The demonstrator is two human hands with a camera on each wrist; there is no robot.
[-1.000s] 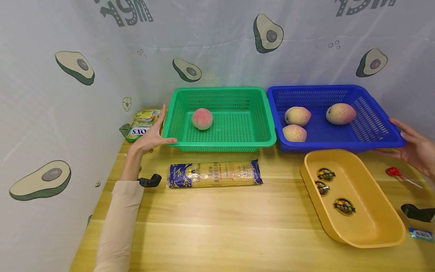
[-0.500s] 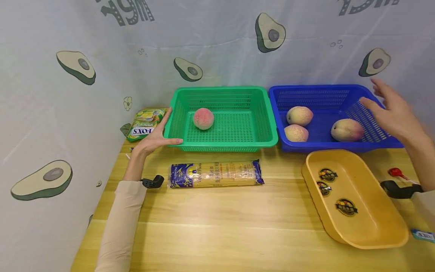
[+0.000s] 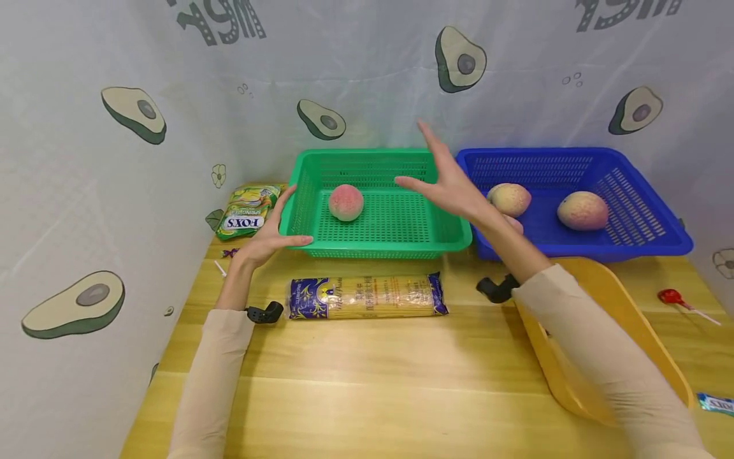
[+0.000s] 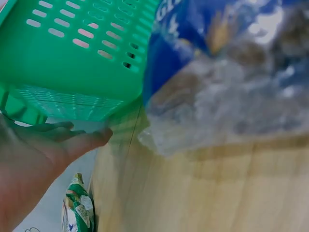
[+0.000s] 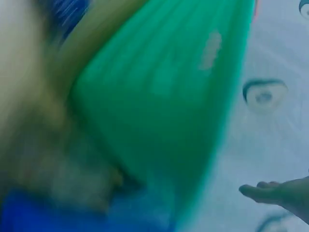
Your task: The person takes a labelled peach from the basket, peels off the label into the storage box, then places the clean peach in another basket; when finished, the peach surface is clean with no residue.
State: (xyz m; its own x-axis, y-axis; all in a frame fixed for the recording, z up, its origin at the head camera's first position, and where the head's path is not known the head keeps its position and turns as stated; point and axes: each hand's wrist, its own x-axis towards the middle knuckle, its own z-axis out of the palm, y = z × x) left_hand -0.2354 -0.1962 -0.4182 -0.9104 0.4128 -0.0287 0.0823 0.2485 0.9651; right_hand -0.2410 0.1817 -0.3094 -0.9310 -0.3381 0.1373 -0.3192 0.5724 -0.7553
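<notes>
My left hand rests at the left end of the green basket, thumb along the front rim and fingers along the side. In the left wrist view the hand lies beside the basket's slotted wall. Inside the basket sits a single pink peach. My right hand is over the right end of the green basket, thumb and fingers spread, holding nothing. The blue basket beside it carries several peaches, one of them apart from the others. The right wrist view is blurred.
A spaghetti pack lies in front of the green basket. At the right stands a yellow tray, partly hidden by my right sleeve. A green FOX'S bag is at the back left. A red lollipop and a blue wrapped sweet lie far right.
My right hand has left the blue basket's right end and swept left to above the green basket. The lone peach in the blue basket has shifted toward the front. The left hand stays at the green basket.
</notes>
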